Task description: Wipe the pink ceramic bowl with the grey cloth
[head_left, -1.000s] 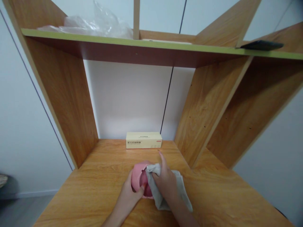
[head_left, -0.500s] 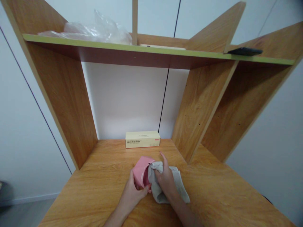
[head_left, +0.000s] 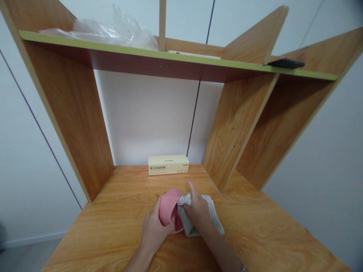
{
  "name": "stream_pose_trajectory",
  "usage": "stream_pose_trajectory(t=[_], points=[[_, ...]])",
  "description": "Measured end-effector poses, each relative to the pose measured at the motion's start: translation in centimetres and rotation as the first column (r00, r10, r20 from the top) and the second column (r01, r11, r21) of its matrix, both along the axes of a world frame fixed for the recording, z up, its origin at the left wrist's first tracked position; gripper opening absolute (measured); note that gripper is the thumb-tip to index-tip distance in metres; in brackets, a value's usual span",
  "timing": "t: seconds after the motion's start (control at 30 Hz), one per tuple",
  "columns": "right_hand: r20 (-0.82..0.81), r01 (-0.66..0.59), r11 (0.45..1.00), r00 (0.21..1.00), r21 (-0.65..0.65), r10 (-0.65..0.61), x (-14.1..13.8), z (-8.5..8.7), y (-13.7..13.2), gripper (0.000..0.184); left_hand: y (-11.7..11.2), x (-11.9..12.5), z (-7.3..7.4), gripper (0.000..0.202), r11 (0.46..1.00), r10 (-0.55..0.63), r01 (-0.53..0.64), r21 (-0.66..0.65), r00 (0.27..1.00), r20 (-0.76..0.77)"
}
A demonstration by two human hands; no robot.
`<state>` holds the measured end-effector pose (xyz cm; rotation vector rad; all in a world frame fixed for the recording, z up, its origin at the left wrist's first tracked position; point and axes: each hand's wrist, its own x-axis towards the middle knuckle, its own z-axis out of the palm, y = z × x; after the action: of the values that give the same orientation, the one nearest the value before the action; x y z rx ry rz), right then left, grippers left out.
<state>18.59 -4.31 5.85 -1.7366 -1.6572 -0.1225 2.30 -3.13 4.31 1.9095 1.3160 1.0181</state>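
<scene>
A pink bowl-like container (head_left: 169,202) is tipped on its side above the desk, its mouth turned to the right. My left hand (head_left: 155,226) wraps round its left and lower side, with the thumb at the rim. A grey cloth (head_left: 214,215) is bunched in my right hand (head_left: 198,211), whose fingers are closed on it while one finger points up and away. Part of the cloth reaches the container's mouth; the rest drapes to the right of my hand. The fingertips inside the cloth are hidden.
A cream cardboard box (head_left: 168,165) stands at the back of the wooden desk (head_left: 119,234). Upright wooden panels (head_left: 238,124) flank the work area. On the shelf (head_left: 136,58) above lie a clear plastic bag (head_left: 113,32) and a dark flat object (head_left: 286,63).
My left hand has turned the pink container and shifted its grip, with the thumb now further over the rim. The cloth stays at its mouth. The camera view has moved slightly.
</scene>
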Motion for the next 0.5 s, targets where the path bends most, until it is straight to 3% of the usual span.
stream_pose_trajectory(t=[0.1,0.17,0.3,0.4,0.5], points=[[0.129,-0.035,0.997,0.991,0.073,0.026,0.1,0.3,-0.3,0.054,-0.5,-0.1,0.9,0.064,1.0,-0.022,0.022,0.013,1.0,-0.013],[0.111,-0.068,0.995,0.992,0.079,0.059,0.2,0.4,-0.4,0.054,-0.7,-0.1,1.3,0.063,1.0,-0.024,0.024,0.009,1.0,0.002],[-0.117,-0.078,0.995,0.99,0.063,0.085,0.4,0.0,-0.3,0.064,-0.6,0.0,0.9,0.073,0.998,-0.047,0.052,-0.037,0.992,0.12],[-0.313,-0.043,0.998,0.948,0.045,0.054,0.3,-0.6,0.0,0.059,-0.3,0.4,0.1,0.082,0.993,-0.095,0.112,-0.043,0.953,0.289],[-0.448,-0.09,0.995,0.889,0.038,0.098,0.0,-1.0,0.3,0.052,-0.1,1.1,-0.7,0.074,0.984,-0.13,0.17,-0.054,0.889,0.439]])
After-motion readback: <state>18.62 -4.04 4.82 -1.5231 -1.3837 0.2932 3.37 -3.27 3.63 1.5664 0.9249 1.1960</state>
